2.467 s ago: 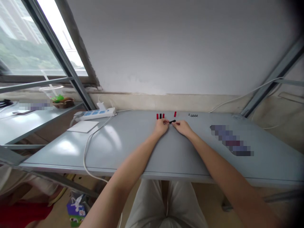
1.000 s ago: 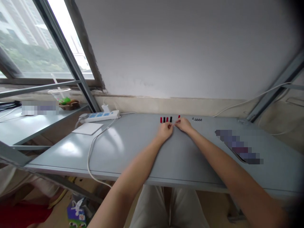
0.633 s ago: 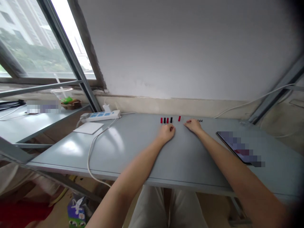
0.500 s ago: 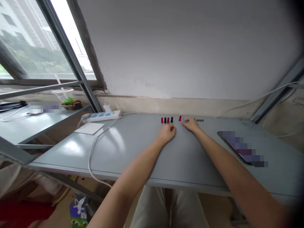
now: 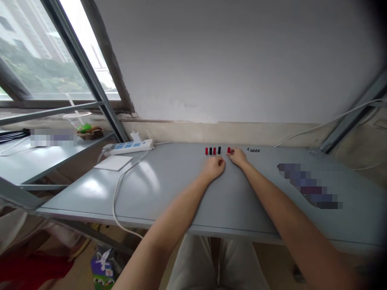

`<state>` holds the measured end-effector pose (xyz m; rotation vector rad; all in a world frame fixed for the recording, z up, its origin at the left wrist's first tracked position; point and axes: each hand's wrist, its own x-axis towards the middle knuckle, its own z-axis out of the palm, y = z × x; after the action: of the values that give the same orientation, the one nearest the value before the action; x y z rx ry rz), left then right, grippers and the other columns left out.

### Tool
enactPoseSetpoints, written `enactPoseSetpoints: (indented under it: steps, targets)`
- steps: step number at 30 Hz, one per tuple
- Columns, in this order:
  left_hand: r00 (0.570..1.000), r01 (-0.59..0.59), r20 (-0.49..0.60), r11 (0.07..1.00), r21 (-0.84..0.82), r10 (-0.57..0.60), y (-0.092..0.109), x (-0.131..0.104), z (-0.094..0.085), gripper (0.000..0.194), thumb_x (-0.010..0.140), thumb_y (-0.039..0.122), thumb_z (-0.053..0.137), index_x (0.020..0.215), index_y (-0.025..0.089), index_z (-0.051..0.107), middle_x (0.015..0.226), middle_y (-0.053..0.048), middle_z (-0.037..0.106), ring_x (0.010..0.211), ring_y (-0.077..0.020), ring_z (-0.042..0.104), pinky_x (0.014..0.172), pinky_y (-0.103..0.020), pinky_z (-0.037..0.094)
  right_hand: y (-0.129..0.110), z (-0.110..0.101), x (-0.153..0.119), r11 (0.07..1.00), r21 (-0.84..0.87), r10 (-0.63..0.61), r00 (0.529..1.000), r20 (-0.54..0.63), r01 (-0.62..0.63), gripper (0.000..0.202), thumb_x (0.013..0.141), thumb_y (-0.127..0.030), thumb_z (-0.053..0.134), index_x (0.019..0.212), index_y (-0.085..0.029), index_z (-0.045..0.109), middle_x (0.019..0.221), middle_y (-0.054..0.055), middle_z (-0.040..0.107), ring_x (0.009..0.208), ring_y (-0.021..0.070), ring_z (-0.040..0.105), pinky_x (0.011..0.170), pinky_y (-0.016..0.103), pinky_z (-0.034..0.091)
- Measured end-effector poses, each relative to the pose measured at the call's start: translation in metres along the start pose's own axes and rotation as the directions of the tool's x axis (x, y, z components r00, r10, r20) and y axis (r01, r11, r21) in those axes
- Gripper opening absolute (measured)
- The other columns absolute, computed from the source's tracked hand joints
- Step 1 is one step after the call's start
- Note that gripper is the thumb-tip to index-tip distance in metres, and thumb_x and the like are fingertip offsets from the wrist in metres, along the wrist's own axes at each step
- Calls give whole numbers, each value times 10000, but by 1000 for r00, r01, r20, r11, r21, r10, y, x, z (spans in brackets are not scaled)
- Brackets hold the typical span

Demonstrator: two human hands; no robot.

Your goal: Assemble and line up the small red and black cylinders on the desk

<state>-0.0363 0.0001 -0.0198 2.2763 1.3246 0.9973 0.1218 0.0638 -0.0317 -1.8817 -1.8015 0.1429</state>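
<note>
The red tube (image 5: pixel 228 150) met your right hand (image 5: pixel 238 156) at its tip, pinch unclear. Your left hand (image 5: pixel 214 166) curled, grip hidden.

Right hand (image 5: pixel 238 156) with fingertips at a lone red cylinder (image 5: pixel 229 150)
Near the back edge of the desk (image 5: pixel 236 201), four upright cylinders (image 5: pixel 211 151) alternate red and black; the left hand (image 5: pixel 215 166) lies just in front, fingers curled.
</note>
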Motion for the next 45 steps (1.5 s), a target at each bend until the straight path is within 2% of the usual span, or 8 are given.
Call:
enactPoseSetpoints:
  steps: [5,11,14,18,26,30,34,45]
  targets:
    - [999,-21,29,999,32,20,3,0,0,200,793,220,468,780,154,656,685,-48,630,616,-140,534,653,-266,425,0,-17,-25,998,43,-46,998,53,44,164,754,-295,599,789,-141,642,759,69,659,695,154,577,627,234,401]
    - [997,-81,-20,997,18,81,4,-2,-1,410,802,222,492,1206,165,526,875,-51,672,750,-152,589,756,-272,455,-6,-29,-47,963,213,-206,960,188,165,175,727,-310,587,713,-141,629,595,-3,584,561,116,503,532,219,359]
    - [990,-137,-9,989,48,138,2,-1,-1,326,825,219,467,1126,172,582,982,-65,663,823,-158,596,810,-285,453,-13,-31,-49,949,188,-290,935,203,254,129,722,-254,573,715,-145,641,597,-1,585,569,117,501,553,225,359]
    - [997,-73,-3,994,83,73,-1,2,0,223,826,196,468,972,184,637,936,-55,673,811,-160,600,808,-296,457,-16,-37,-51,941,132,-335,919,209,313,125,749,-257,575,761,-165,659,662,21,629,613,130,536,579,228,367]
    - [982,133,-117,980,-145,-150,-3,7,0,192,809,167,499,947,138,630,825,-80,676,746,-149,607,746,-276,461,-11,-57,-54,958,-199,-169,966,194,207,216,806,-292,564,946,-186,690,889,108,685,833,215,607,699,279,408]
    - [968,176,-115,928,-329,-225,-5,12,4,174,801,134,503,926,116,623,782,-82,675,684,-125,599,697,-249,459,-10,-58,-54,955,-242,-126,972,197,172,241,808,-261,565,1001,-188,688,943,123,682,900,231,608,757,301,422]
    - [966,183,-97,899,-399,-240,-6,13,5,166,795,123,507,914,112,621,761,-79,678,660,-115,593,678,-241,453,-9,-56,-55,957,-234,-126,973,193,170,247,806,-251,570,1010,-182,689,972,128,679,935,244,603,784,314,430]
    - [983,152,-44,932,-330,-177,-4,9,2,160,795,153,517,912,126,622,744,-72,689,669,-122,599,700,-257,457,-14,-62,-57,948,-282,-97,980,175,145,261,820,-234,538,1030,-188,688,1009,121,673,953,241,603,805,319,442]
